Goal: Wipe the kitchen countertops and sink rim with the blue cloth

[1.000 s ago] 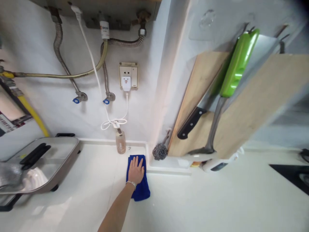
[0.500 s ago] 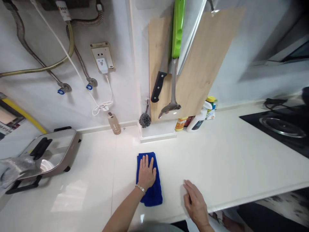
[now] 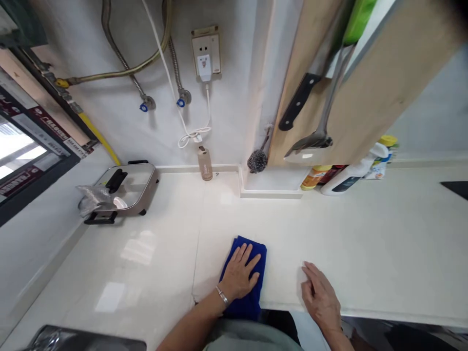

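My left hand [image 3: 239,273], with a metal bracelet on its wrist, lies flat on a folded blue cloth [image 3: 244,306], fingers spread. The cloth sits on the white stone countertop [image 3: 380,243] near its front edge, and its lower part is partly hidden by my hand and body. My right hand [image 3: 320,297] rests on the bare countertop to the right of the cloth, fingers apart, touching nothing else.
Along the back stand a lidded electric pan [image 3: 126,190], a soap bottle [image 3: 205,165], a steel wool scrubber [image 3: 257,161] and a white spray bottle [image 3: 347,178]. A kitchen knife [image 3: 298,101] and wooden boards [image 3: 395,78] hang above. A black hob corner [image 3: 453,189] shows far right.
The blue cloth has slid under my left hand away from the wall, toward the front edge. My right hand has come into view on the counter. The whole view has turned and risen.
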`<state>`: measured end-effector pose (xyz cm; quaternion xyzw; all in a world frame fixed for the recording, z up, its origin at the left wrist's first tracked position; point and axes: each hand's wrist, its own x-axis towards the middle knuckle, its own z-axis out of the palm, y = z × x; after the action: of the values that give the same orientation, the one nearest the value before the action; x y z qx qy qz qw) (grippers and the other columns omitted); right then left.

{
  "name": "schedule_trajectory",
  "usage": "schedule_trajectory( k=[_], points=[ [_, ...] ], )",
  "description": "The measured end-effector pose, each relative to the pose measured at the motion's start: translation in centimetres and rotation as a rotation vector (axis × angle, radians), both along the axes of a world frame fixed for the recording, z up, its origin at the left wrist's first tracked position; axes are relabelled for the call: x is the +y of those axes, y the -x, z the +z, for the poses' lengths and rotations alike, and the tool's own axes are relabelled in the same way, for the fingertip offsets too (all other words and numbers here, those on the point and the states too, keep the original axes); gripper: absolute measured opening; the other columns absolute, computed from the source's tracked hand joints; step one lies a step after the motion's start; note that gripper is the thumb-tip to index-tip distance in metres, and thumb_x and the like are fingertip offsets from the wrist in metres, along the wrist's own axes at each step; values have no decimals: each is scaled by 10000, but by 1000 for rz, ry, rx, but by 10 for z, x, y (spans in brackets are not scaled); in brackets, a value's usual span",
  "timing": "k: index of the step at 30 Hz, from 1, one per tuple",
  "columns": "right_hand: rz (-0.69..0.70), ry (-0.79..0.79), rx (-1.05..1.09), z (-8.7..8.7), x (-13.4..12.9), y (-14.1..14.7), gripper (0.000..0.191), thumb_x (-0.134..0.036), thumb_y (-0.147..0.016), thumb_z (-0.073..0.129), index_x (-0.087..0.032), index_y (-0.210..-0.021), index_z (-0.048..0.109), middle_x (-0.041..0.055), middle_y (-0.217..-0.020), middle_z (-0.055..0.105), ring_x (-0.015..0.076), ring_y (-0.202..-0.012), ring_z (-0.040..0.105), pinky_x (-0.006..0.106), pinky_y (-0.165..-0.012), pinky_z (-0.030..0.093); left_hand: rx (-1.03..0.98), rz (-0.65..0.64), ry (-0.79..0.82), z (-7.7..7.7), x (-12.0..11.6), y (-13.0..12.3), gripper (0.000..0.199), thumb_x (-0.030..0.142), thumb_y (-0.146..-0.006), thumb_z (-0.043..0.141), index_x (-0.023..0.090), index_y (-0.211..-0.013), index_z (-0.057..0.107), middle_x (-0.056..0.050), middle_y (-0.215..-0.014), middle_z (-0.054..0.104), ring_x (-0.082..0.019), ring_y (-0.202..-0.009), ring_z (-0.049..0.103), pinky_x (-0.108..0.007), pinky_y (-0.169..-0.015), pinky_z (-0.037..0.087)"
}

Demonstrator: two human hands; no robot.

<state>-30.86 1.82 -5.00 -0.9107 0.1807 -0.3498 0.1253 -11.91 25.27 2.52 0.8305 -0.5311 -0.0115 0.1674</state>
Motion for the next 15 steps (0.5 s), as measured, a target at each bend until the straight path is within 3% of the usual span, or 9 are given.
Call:
schedule_trajectory(
  k=[4,8,11,15],
  points=[
    [-7,8,-7,4,2,2,423,-177,-888,503,-164,-1305,571,125,-1345,629,264,-1268,579,476,-1065,532,16,115,-42,14,71,-17,604,390,-964,409,335,-1544,247,-62,-1666,250,-286,-1535,202,-536,-1248,337],
    [-3,14,5,7,4,3,432,-177,-886,499,-160,-1312,567,124,-1338,634,266,-1263,585,472,-1071,527,-68,296,-160,22,144,-32,569,346,-984,355,340,-1543,242,-44,-1660,265,-262,-1529,214,-490,-1237,353],
    [20,19,8,9,3,3,432,-174,-884,501,-148,-1310,567,134,-1332,636,271,-1262,585,472,-1072,526,-128,394,-240,20,205,-36,579,357,-976,391,342,-1538,250,-28,-1657,265,-249,-1525,228,-462,-1224,365],
    [37,15,-1,10,3,3,438,-177,-880,501,-144,-1311,569,140,-1338,632,277,-1250,593,475,-1066,527,-185,638,-275,6,294,-38,559,353,-975,370,294,-1525,297,-39,-1657,239,-250,-1531,217,-478,-1227,339]
  ],
)
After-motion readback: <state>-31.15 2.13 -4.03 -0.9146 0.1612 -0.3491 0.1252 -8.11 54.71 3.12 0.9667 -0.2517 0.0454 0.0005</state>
